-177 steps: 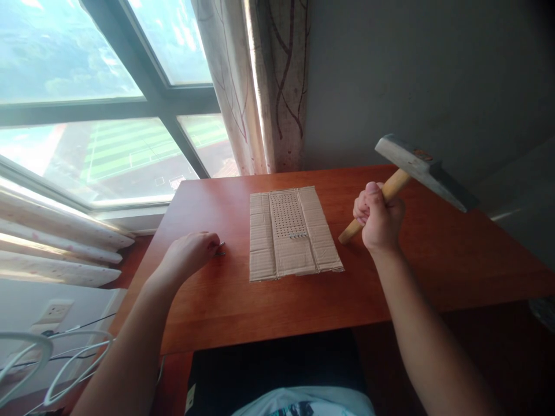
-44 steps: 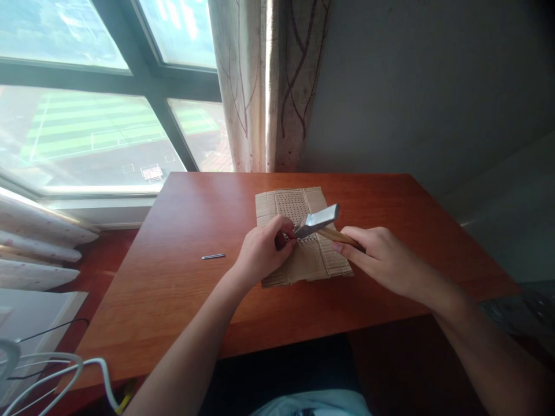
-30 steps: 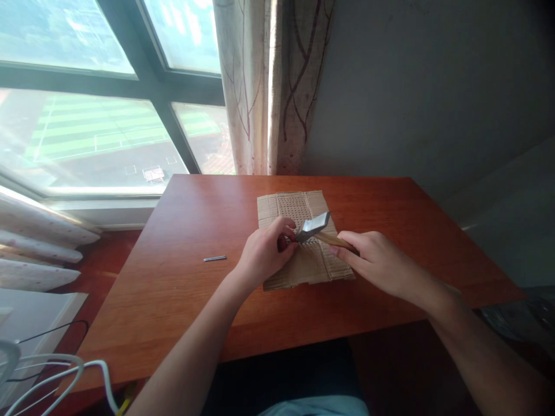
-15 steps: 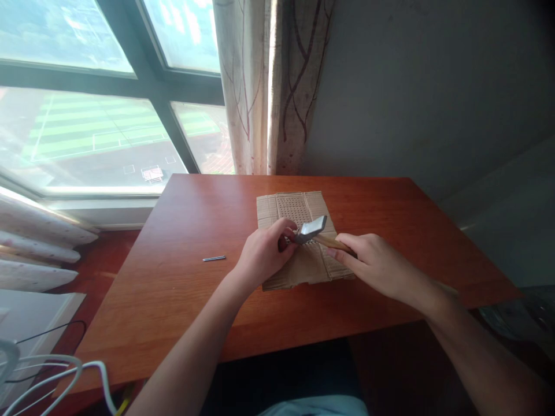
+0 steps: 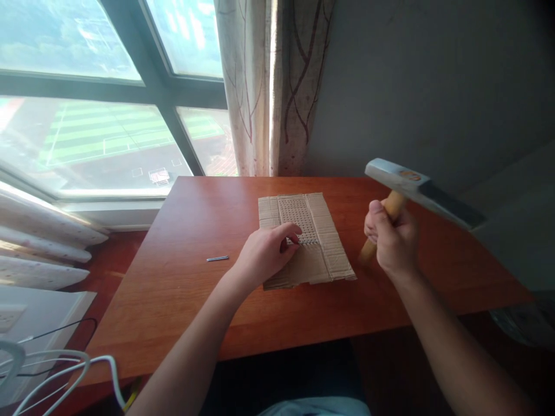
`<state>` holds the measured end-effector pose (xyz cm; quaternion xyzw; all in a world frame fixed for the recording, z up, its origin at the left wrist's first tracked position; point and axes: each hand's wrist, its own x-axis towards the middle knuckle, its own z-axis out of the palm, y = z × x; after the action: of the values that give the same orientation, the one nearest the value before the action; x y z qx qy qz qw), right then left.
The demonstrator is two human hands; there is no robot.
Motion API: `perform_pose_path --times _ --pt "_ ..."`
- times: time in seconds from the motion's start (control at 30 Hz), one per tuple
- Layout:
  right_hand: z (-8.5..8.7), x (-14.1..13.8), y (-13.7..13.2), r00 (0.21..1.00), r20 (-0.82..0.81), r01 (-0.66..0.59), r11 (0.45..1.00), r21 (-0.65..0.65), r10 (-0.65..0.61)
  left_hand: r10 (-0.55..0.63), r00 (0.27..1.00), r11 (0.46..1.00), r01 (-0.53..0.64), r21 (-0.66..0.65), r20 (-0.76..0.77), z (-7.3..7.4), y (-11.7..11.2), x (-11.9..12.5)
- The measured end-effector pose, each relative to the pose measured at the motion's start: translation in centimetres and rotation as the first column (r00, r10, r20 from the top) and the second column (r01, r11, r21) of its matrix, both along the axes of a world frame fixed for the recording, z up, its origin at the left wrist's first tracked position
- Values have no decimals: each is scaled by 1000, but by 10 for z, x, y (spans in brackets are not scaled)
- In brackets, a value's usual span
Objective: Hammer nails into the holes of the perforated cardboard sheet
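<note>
**Hammer raised over the cardboard, left hand steadying**

Cardboard sheet (image 5: pixel 306 242) lies flat near the middle of the table (image 5: pixel 182 289), long side running away from the person. Centre strip is punched with a grid of small holes. A short row of nails (image 5: pixel 306 241) stands in the grid at its near end; heads show as small bright dots, too small to count.

Left hand (image 5: pixel 264 257) rests on the sheet's left part, palm down, fingers loosely curled, fingertips (image 5: pixel 293 235) just beside the nail row. Whether a nail is pinched between them I cannot tell.

Right hand (image 5: pixel 392 242) is closed in a fist round the wooden handle of a hammer (image 5: pixel 422 190), up off the table and to the right of the sheet. Metal head sits above the fist, well apart from the nails.

One loose nail (image 5: pixel 217 259) lies on the bare table left of the left hand.

Judgement: the step in hand looks like driving nails into the punched grid, caught with the hammer up. The next blow calls for a short, square drop onto a nail head, with the left fingertips kept out from under it and the sheet held flat.

Around: window and curtain (image 5: pixel 269 86) behind the table, white cables (image 5: pixel 65 370) low left.
</note>
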<state>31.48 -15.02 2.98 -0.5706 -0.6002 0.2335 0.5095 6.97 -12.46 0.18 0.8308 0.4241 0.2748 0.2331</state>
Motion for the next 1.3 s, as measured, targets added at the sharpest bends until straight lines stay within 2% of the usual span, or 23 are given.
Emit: perform_pose_path --times 0.1,0.2,0.27,0.43,0.5,0.57,0.67,0.77,0.9,1.07,1.3 --pt "-4 -5 9 946 -316 127 977 173 -67 -5 995 999 1 40 100 7 -3 -9" --pt "-8 -5 16 907 -421 142 948 283 -10 68 972 994 -84 63 226 11 -4 -25" --pt "-11 -3 19 896 -445 156 940 305 -4 157 959 983 -175 55 237 9 -4 -41" --pt "-18 5 24 889 -458 178 943 282 -31 368 923 929 -370 -2 109 -13 0 -89" --pt "-19 8 26 890 -455 163 949 272 -22 413 911 911 -413 23 -12 -24 -1 -106" --pt "-19 9 29 892 -452 156 950 271 -17 435 877 900 -428 76 -205 -32 -3 -119" --pt "-21 10 32 890 -456 161 947 279 -16 406 799 909 -403 106 -444 -39 -8 -132" --pt "-22 9 32 888 -460 153 948 279 -8 363 752 924 -365 112 -551 -40 -11 -138" --pt "-24 6 29 887 -461 146 949 279 -1 296 745 950 -293 105 -598 -36 -10 -140" --pt "-25 5 27 898 -439 141 951 277 -6 195 751 974 -222 37 -631 -32 -4 -139" --pt "-24 5 29 887 -461 125 946 300 29 149 709 973 -229 -25 -689 -34 1 -137"
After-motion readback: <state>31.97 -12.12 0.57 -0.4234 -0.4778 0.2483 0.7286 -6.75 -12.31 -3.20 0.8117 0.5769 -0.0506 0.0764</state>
